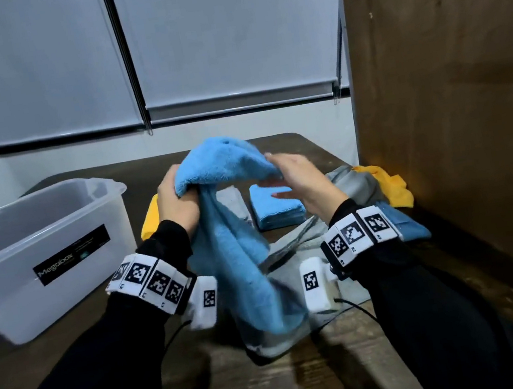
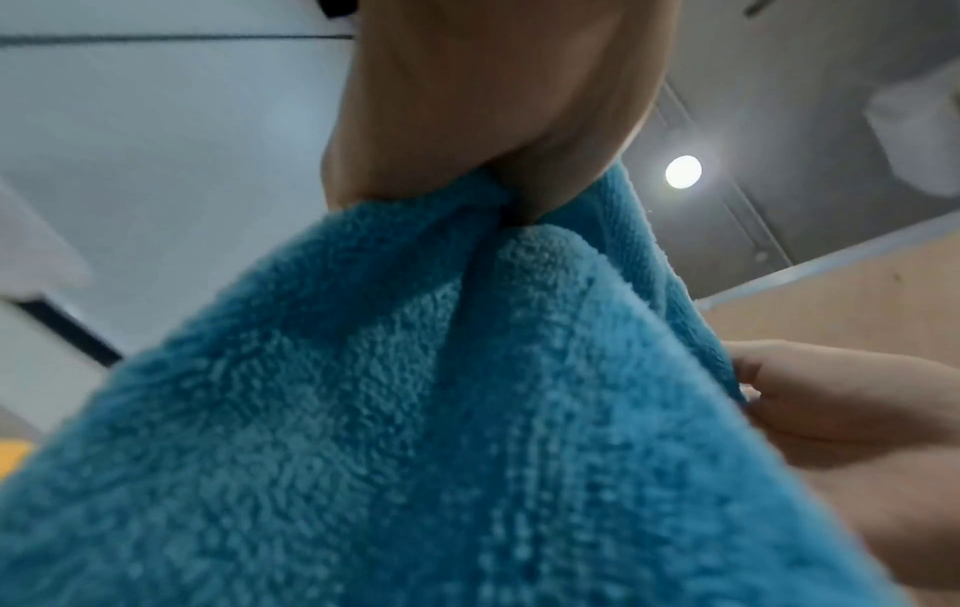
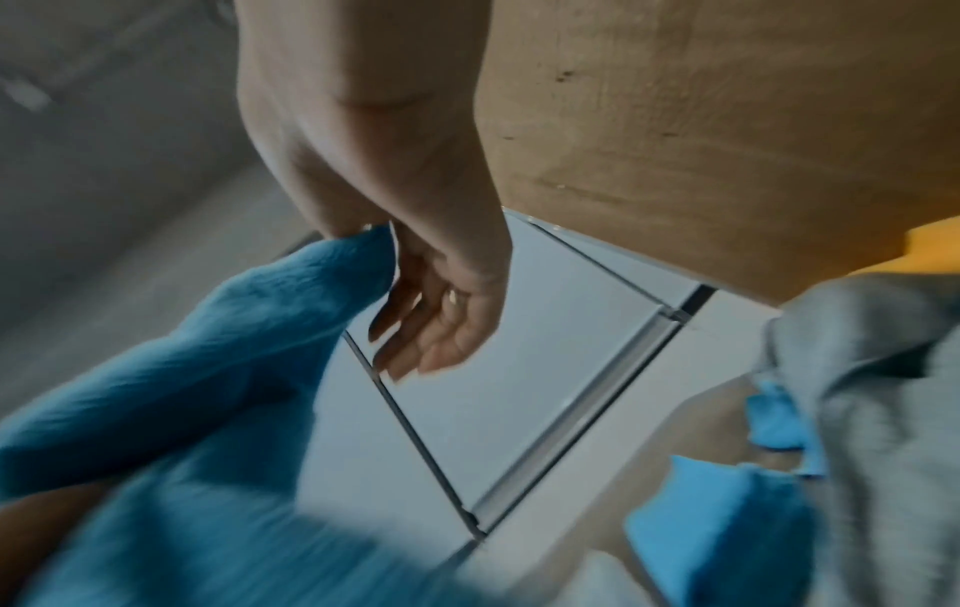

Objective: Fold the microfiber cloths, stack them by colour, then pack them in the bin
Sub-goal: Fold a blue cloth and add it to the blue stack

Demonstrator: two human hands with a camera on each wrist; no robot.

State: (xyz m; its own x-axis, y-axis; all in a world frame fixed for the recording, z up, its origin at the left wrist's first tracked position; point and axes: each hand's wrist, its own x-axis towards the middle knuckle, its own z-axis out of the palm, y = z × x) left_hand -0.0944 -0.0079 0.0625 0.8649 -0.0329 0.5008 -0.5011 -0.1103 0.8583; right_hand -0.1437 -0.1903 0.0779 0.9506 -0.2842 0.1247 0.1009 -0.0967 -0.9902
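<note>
I see a bright blue cloth (image 1: 230, 231) held up at centre. At 12 o'clock behind it lies a folded blue stack (image 1: 275, 208); at 10 o'clock a yellow cloth (image 1: 149, 220); at 2 o'clock grey cloths (image 1: 354, 186) and another yellow cloth (image 1: 390, 184). The bin (image 1: 21, 236) at 9 o'clock is translucent white with a black label. Both wrist bands (image 1: 151, 278) carry black-and-white square codes. Sleeves (image 1: 86, 379) are black; the table (image 1: 310, 383) dark brown.

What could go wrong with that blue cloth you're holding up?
The blue cloth hangs bunched from the left hand, while the right hand only pinches an edge, so that edge might slip and the fold come out crooked. Its tail trails over the loose grey cloths, so lifting could drag them about. A wide swing might also knock the folded blue stack behind it.
</note>
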